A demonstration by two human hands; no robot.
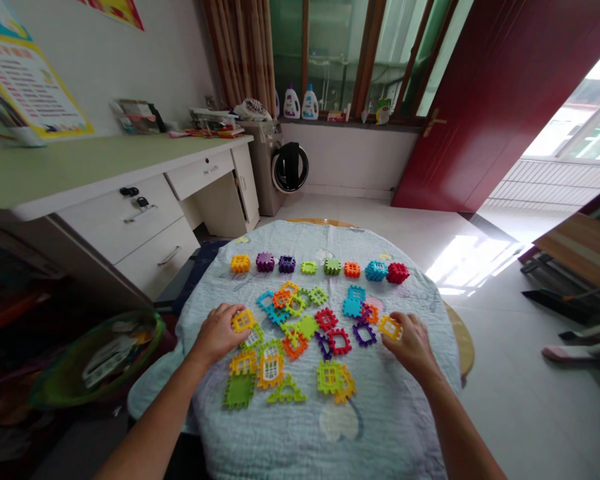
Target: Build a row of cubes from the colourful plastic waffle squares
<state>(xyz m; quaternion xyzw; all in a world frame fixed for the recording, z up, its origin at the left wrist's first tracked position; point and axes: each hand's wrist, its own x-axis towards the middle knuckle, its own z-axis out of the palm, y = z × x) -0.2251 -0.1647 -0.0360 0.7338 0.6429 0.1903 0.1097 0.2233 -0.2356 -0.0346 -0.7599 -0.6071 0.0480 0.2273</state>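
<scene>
Though well apart, yellow tiles (243, 321) in left and right fingers (229, 311).

The tiles (307, 327) look plastic, the cloth (395, 420) crinkled

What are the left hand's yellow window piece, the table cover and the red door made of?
The yellow window piece in the left hand looks like smooth plastic: bright even colour, notched edges. The table cover seems matte fabric, maybe cotton: it's crinkled and drapes. The red door looks smooth, slightly shiny; painted wood or metal, I can't tell.
</scene>
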